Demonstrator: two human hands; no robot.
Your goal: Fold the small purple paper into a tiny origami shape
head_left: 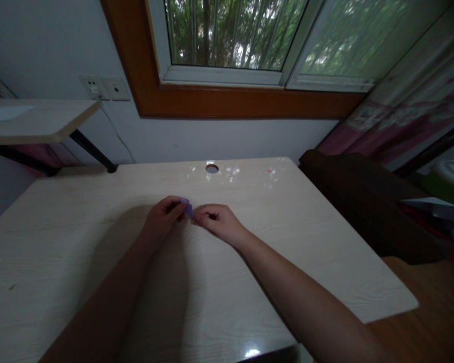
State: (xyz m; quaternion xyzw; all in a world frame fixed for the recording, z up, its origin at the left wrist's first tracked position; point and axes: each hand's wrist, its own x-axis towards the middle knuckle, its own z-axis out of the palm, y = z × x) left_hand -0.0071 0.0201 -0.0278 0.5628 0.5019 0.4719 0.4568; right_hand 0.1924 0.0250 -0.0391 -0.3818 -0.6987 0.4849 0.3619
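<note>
A small, thin purple piece, perhaps folded paper (187,208), is held just above the pale wood-grain desk (227,282). My left hand (165,214) pinches its left side between thumb and fingers. At the piece's lower right edge, my right hand (218,221) has its fingertips pressed together, and they seem to grip that edge. The fingers cover part of the piece, so its full shape is hidden.
A round cable hole (212,169) lies near the desk's back edge, with a small pink speck (269,170) to its right. A raised shelf (41,123) stands at the left on black legs. A dark object (272,355) shows at the bottom edge.
</note>
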